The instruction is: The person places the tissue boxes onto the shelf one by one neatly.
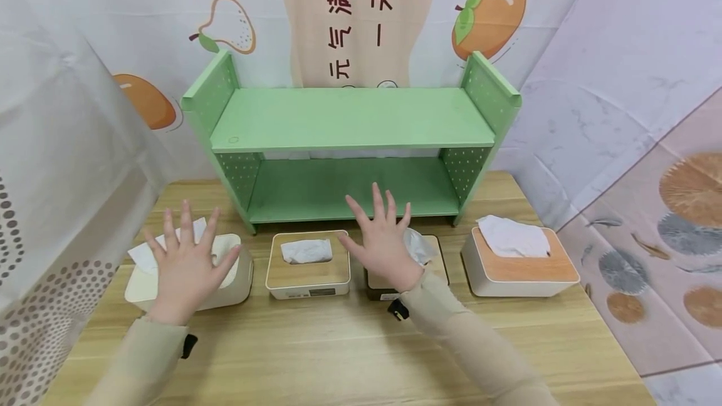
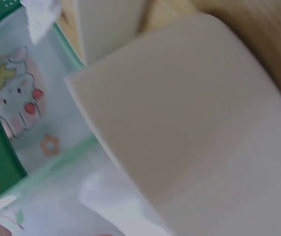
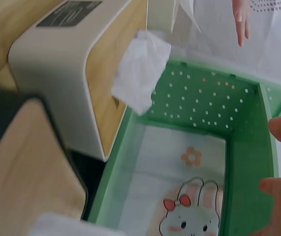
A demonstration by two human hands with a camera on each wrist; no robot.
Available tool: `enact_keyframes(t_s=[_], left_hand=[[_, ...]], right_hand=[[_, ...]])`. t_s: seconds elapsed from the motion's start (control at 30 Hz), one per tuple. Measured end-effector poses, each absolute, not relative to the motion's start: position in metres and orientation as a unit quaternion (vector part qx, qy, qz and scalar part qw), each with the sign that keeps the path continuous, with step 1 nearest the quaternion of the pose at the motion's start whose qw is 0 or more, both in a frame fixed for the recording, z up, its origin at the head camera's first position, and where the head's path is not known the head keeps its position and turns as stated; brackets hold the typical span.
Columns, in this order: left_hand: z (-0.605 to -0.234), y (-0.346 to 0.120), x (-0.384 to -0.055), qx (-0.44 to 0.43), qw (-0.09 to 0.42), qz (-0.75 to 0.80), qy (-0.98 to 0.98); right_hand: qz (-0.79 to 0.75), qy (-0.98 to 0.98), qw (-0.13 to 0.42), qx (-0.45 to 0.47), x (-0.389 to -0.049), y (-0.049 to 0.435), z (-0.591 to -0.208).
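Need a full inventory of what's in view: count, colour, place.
shelf: 1, green, two-tier, back of table
cream tissue box: 1, cream, far left of row
light-wood tissue box: 1, white with light wood top, second from left
dark tissue box: 1, dark with wood top, third
orange-wood tissue box: 1, white with orange-brown top, far right
tissues: 4, white, one at each box
table: 1, wood-toned, under everything
backdrop cloth: piece count unclear, mostly white with prints, behind and both sides
sleeves: 2, beige, on both arms
left grip: 1, bare, over cream box
right grip: 1, bare, over dark box
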State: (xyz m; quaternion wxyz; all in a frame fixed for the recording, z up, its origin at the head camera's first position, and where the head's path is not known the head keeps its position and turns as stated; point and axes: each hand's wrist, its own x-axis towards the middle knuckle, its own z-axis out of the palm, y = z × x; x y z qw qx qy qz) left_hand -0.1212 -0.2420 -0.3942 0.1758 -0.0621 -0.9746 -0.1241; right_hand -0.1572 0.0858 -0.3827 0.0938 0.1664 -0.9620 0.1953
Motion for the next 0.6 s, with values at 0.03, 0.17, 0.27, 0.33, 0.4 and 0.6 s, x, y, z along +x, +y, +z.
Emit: enact_keyframes(t_s=[0.03,0.17,0.27,0.33,0.4,0.6], left_hand=[[-0.395,-0.248,-0.119,-0.058,0.176,-0.122,-0.975],[-0.398,-0.27,-0.108,-0.039,0.179,-0.112,-0.977],[-0.401,-0.285,-0.099,-0.029,0.176,-0.109,-0.978],[-0.404,-0.295,-0.093,-0.022,0.171,-0.109,-0.979],[-0.408,-0.304,-0.089,-0.017,0.173,-0.112,-0.978],[-0.423,-0.329,-0.078,0.001,0.153,-0.109,-0.982]], right_hand=[[0.196,-0.961,0.092,0.172,-0.157,0.082,-0.383],[0.195,-0.958,0.08,0.193,-0.156,0.065,-0.388],[0.183,-0.958,0.07,0.209,-0.155,0.052,-0.393],[0.171,-0.959,0.063,0.218,-0.154,0.043,-0.396],[0.157,-0.96,0.055,0.225,-0.154,0.033,-0.401],[0.131,-0.957,0.035,0.255,-0.151,0.003,-0.414]])
